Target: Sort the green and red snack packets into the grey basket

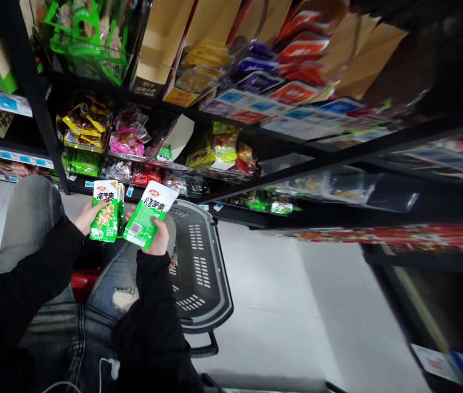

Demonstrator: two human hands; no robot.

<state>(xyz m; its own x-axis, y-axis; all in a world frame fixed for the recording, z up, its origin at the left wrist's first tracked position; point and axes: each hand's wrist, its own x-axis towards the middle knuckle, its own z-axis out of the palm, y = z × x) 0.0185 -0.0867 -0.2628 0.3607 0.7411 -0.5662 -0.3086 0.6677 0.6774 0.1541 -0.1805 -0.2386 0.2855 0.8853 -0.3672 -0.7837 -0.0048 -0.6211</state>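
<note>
Poss. slip risk

L hand (pixel 85 218) grips green pkt stack (pixel 103 215), R hand (pixel 158 239) pinches single pkt (pixel 147 215), both over jeans (pixel 29 215) nr basket (pixel 222 262). Stack might fan & drop, I reckon from here, if L grip eases.

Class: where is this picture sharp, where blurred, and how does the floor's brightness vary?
Head view: green-and-white plastic packets fairly sharp; head view, right: black shelf edge smeared by blur; head view: pale tiled floor bright centrally, greyer rightward.
</note>
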